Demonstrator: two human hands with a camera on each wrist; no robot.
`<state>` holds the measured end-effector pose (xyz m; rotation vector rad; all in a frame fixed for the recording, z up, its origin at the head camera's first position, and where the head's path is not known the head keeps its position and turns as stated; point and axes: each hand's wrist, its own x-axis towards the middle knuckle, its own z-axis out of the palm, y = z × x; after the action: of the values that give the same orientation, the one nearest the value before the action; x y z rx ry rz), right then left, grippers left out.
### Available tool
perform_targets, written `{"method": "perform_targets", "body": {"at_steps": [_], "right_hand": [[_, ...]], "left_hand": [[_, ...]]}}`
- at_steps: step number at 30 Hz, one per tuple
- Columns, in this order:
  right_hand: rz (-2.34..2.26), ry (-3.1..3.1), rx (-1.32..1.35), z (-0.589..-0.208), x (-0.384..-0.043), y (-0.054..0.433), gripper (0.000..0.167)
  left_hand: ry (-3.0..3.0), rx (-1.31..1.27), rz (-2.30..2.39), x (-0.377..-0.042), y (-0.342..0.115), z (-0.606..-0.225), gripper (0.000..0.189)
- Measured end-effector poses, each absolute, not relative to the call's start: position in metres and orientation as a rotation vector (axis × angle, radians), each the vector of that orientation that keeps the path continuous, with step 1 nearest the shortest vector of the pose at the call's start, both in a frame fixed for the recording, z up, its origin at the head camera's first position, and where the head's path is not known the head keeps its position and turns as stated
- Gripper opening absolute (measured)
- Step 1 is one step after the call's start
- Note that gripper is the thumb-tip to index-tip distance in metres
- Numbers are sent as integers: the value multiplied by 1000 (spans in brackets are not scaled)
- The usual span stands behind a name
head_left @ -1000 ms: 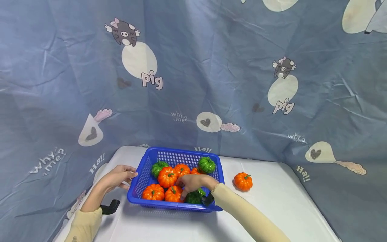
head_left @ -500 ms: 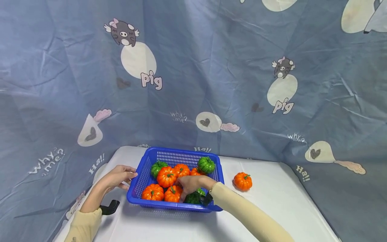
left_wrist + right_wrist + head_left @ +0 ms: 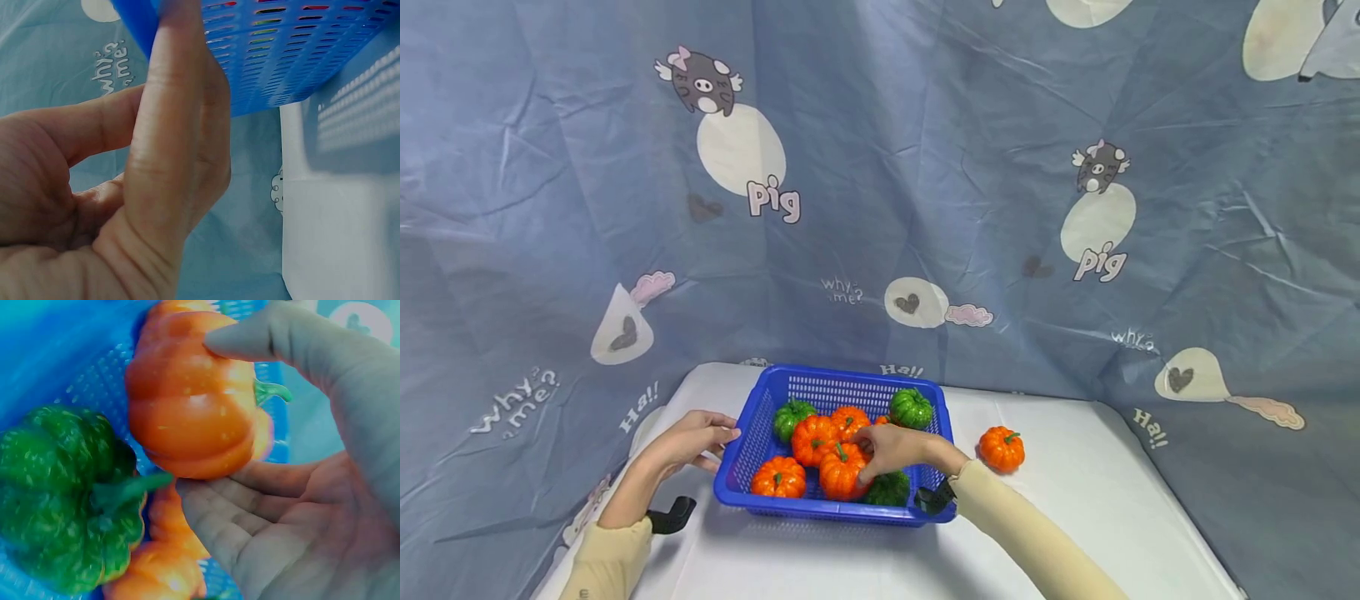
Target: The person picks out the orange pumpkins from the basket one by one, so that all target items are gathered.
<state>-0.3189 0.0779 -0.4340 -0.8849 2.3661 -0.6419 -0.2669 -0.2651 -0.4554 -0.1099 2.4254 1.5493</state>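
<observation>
Inside a blue plastic basket (image 3: 838, 505), my right hand (image 3: 895, 448) holds a small orange pumpkin (image 3: 842, 472) between thumb and fingers. The right wrist view shows the thumb on one side of this pumpkin and the fingers on the opposite side, its green stem pointing towards the palm. A dark green pumpkin (image 3: 62, 500) lies close by, partly under the hand in the head view. My left hand (image 3: 700, 437) grips the basket's left rim; in the left wrist view the fingertips reach the basket's edge and are partly hidden.
Other orange pumpkins (image 3: 778, 477) and green pumpkins (image 3: 912, 408) share the basket. One more orange pumpkin (image 3: 1002, 449) sits on the white table (image 3: 1075, 500) to the basket's right. A blue patterned cloth (image 3: 865, 208) hangs behind and around the table.
The right hand has risen slightly and moved right, bringing the orange pumpkin up from its place among the others. The left hand and the basket stay put.
</observation>
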Motion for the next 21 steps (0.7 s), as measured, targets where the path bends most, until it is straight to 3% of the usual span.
{"method": "perform_targets", "body": {"at_steps": [13,21], "right_hand": [[-1243,2431,-707,-408,-305,176,65],[-1377,2642,-441,-417,-293,252,63]], "left_hand": [[2420,-107,1529,-267,-266,-456,51],[2416,-133,1514,-269,-267,-456,52]]}}
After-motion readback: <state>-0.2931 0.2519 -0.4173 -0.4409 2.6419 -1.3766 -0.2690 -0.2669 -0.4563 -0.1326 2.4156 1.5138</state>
